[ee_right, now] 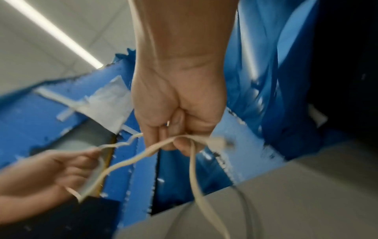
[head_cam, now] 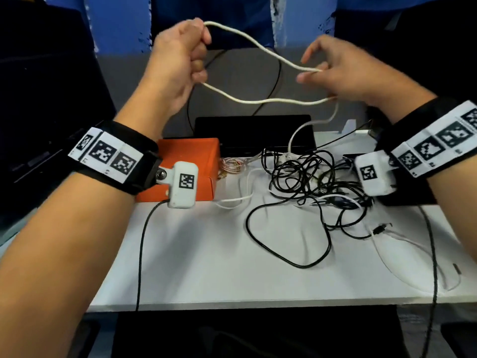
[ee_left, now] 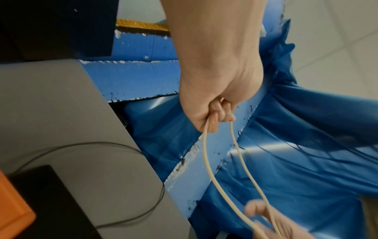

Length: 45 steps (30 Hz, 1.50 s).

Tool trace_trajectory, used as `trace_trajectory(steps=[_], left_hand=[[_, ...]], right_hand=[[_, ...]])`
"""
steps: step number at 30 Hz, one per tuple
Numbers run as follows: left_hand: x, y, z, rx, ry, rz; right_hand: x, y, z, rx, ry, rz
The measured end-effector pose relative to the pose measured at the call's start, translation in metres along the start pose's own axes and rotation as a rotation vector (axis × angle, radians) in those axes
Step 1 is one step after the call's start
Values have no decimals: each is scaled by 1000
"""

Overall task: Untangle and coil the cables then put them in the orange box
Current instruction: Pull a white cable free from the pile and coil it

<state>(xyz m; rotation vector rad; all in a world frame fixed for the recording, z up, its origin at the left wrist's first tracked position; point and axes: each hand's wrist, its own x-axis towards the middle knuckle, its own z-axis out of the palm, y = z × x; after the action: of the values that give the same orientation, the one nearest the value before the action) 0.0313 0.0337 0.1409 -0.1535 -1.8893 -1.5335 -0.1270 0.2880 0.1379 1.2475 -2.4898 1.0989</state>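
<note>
Both hands hold one white cable [head_cam: 258, 45] up above the table as a long flat loop. My left hand [head_cam: 200, 51] is a fist around the loop's left end, and two strands [ee_left: 207, 155] run out of the left hand [ee_left: 218, 115]. My right hand [head_cam: 316, 71] pinches the loop's right end; in the right wrist view its fingers [ee_right: 180, 140] curl round the cable [ee_right: 143, 156], with a plug [ee_right: 219, 142] sticking out beside them. The cable's tail drops to the tangle of black and white cables [head_cam: 309, 177]. The orange box [head_cam: 189, 153] sits at the left, partly behind my left wrist.
A small coil of clear copper-coloured cable [head_cam: 232, 165] lies beside the box. A black flat device [head_cam: 253, 129] stands behind it. Loose black and white cable ends [head_cam: 382, 228] trail over the white table [head_cam: 206, 254] towards its right edge. Blue sheeting hangs behind.
</note>
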Motion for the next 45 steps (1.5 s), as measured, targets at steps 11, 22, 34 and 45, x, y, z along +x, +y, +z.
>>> trace_trajectory(steps=[11, 22, 34, 45], left_hand=[[-13, -19, -31, 211, -4, 17], [-24, -50, -48, 110, 242, -52], [-60, -52, 40, 311, 36, 221], [-70, -61, 46, 300, -68, 131]], right_hand=[[27, 78, -28, -265, 469, 128], [6, 73, -34, -201, -87, 393], [-44, -40, 64, -89, -688, -160], [-64, -28, 85, 278, -56, -2]])
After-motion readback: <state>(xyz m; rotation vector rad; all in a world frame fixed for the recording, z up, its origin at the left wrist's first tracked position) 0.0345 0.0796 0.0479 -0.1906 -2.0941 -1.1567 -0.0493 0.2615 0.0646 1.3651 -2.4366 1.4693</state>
